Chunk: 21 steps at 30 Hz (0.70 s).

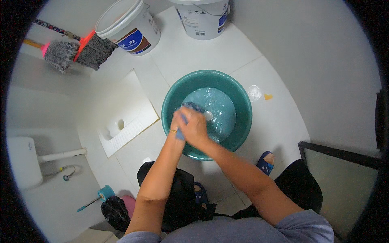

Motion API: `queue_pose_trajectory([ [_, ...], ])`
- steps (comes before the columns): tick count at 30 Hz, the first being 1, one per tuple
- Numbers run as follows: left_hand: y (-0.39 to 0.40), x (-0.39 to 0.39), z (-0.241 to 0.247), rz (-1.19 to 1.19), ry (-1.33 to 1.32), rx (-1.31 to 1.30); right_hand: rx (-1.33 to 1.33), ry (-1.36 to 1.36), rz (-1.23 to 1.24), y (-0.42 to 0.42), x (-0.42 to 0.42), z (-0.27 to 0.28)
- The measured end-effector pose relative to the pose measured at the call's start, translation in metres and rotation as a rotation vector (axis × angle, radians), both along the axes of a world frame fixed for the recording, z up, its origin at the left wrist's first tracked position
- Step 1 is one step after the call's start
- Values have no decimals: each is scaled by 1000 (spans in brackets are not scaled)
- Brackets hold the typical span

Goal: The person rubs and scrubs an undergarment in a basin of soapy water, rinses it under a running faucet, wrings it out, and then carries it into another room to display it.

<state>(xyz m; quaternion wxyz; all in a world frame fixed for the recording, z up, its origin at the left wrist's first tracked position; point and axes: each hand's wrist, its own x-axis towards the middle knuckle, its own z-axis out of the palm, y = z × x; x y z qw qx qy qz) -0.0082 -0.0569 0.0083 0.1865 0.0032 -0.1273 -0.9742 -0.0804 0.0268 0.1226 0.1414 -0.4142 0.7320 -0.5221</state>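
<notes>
Both of my hands are clasped together over the left part of a round green plastic basin (206, 76) on the floor. Squeezed between them is a blue cloth (180, 135). A darker, patterned part of it bunches out beyond my fingers. My left hand (175, 121), with a thin yellow band at its wrist, presses against my right hand (196, 126); both are a little blurred. Rippled, shiny water (222, 106) covers the basin's bottom. Near my right hand shows a small white round spot (208, 115); I cannot tell what it is.
A squat toilet (142, 118) is set in the tiled floor to the left. Two white buckets (136, 39) (202, 21) stand beyond the basin, beside two mops (95, 51) (60, 53). A toilet brush (105, 193) and a black plastic bag (115, 212) are at lower left, a dark-framed panel (340, 155) at right.
</notes>
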Motion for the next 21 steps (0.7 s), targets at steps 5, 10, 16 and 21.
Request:
queue_pose_trajectory([
  [5,37,-55,70,151,-826,33,217,-140,-211,-22,-88,-34],
  [10,15,-14,22,118,-500,-72,116,-60,-67,-10,-22,-6],
  [16,27,-53,77,45,-800,11,124,-58,-288,-25,-71,-22],
  [21,17,-19,41,143,-458,-423,105,-39,-224,-22,-49,-9],
])
